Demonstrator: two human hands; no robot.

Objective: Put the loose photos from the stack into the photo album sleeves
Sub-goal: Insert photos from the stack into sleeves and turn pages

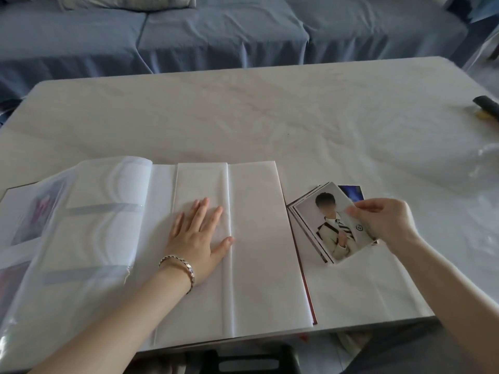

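An open photo album (259, 238) lies on the table, its right page showing blank white sleeves. My left hand (198, 233), with a bracelet on the wrist, rests flat on that page, fingers spread. To the right of the album sits a stack of loose photos (351, 191). My right hand (386, 220) pinches the right edge of the top photo (332, 225), a portrait of a person in a light jacket, holding it just over the stack.
Turned clear pages (81, 225) arch up at the album's left. A dark object (486, 105) lies at the table's right edge, with crinkled clear plastic (483, 163) near it. A blue-covered sofa (216, 33) stands behind the table (243, 112).
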